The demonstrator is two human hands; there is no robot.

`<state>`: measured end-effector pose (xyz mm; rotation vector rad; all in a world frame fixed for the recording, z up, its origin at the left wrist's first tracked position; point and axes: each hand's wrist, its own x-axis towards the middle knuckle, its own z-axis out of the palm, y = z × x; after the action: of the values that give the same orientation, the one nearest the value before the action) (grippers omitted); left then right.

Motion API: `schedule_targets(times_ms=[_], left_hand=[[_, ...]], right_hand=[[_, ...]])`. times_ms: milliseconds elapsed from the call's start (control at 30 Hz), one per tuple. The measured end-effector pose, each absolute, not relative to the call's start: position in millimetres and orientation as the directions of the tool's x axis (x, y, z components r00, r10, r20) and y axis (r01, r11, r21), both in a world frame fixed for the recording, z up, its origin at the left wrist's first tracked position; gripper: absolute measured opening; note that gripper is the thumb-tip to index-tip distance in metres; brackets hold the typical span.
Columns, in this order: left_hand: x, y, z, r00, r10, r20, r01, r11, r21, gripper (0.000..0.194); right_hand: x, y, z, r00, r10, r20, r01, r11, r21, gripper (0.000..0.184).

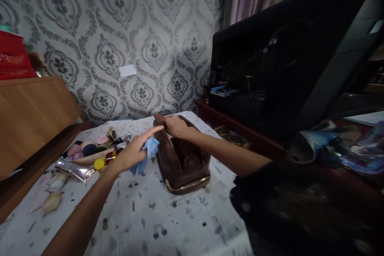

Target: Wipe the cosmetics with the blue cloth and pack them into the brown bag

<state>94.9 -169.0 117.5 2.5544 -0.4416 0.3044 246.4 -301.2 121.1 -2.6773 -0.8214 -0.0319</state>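
Observation:
A brown leather makeup bag (186,184) with a gold zip stands unzipped on the covered table, its dark inside showing. At its far end my right hand (177,126) is closed on the rim, with the fingertips partly hidden. Beside the bag's left wall is my left hand (135,152), its index finger stretched toward the far rim. A light blue cloth (151,147) is held in its other fingers and hangs down below the palm.
Several cosmetics lie to the left, among them a silvery tube (75,170), a yellow-capped jar (100,163) and a pale sponge (52,202). A wooden panel (33,116) borders the left side. On the right, a large black screen (255,68) stands on a dark red cabinet.

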Motion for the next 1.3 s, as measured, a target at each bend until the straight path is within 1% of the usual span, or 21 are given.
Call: schedule_targets(times_ms=[33,67,133,200,267,333,433,533,667,800,900,967,1067,1133,1167,1233,1300], left_hand=[[103,-163,124,0.923,-0.224,0.311,-0.349,-0.828,0.44,0.076],[113,-157,130,0.923,-0.202,0.328,-0.328,-0.858,0.395,0.077],[135,-150,141,0.927,-0.226,0.3,-0.304,-0.92,0.246,0.08],[156,-148,148,0.95,-0.241,0.199,-0.261,-0.962,0.079,0.078],[171,-152,153,0.964,-0.256,0.072,-0.253,-0.966,-0.044,0.069],[178,-157,154,0.97,-0.239,0.033,-0.233,-0.965,-0.123,0.057],[177,-158,157,0.979,-0.182,0.088,-0.166,-0.971,-0.17,0.043],[170,-150,163,0.98,-0.146,0.135,-0.126,-0.982,-0.144,0.036],[163,-137,168,0.98,-0.117,0.161,-0.1,-0.989,-0.109,0.039],[157,-131,159,0.985,-0.083,0.152,-0.071,-0.994,-0.078,0.042],[155,-128,148,0.98,-0.093,0.176,-0.088,-0.995,-0.035,0.042],[155,-125,142,0.971,-0.122,0.208,-0.127,-0.992,0.011,0.047],[149,-118,131,0.952,-0.121,0.28,-0.156,-0.982,0.105,0.062],[140,-113,119,0.941,-0.05,0.334,-0.114,-0.978,0.175,0.069],[133,-111,112,0.936,-0.001,0.351,-0.079,-0.975,0.208,0.069],[117,-106,92,0.928,0.089,0.362,-0.008,-0.966,0.258,0.064],[97,-102,70,0.929,0.129,0.348,0.035,-0.964,0.265,0.059]], right_hand=[[245,-307,128,0.816,0.559,0.149,0.577,-0.77,-0.273,0.033],[245,-314,134,0.803,0.569,0.179,0.596,-0.768,-0.233,0.034],[247,-329,143,0.802,0.558,0.215,0.593,-0.788,-0.167,0.039],[253,-342,144,0.829,0.526,0.191,0.553,-0.823,-0.134,0.04],[261,-352,140,0.856,0.498,0.135,0.514,-0.848,-0.128,0.034],[270,-357,134,0.872,0.479,0.1,0.489,-0.862,-0.131,0.031],[278,-358,131,0.874,0.475,0.102,0.485,-0.864,-0.138,0.033],[280,-355,137,0.868,0.484,0.11,0.496,-0.856,-0.149,0.036],[275,-347,144,0.867,0.487,0.107,0.499,-0.85,-0.168,0.038],[267,-338,139,0.864,0.492,0.105,0.503,-0.846,-0.177,0.038],[265,-336,136,0.867,0.489,0.102,0.499,-0.847,-0.182,0.036],[263,-335,137,0.864,0.493,0.104,0.504,-0.844,-0.183,0.034],[258,-337,141,0.854,0.509,0.11,0.52,-0.834,-0.184,0.032],[251,-339,143,0.843,0.525,0.12,0.538,-0.823,-0.183,0.033],[246,-340,143,0.837,0.533,0.128,0.548,-0.817,-0.18,0.034],[234,-342,143,0.813,0.549,0.193,0.579,-0.794,-0.184,0.038],[218,-345,139,0.753,0.566,0.337,0.647,-0.729,-0.222,0.037]])
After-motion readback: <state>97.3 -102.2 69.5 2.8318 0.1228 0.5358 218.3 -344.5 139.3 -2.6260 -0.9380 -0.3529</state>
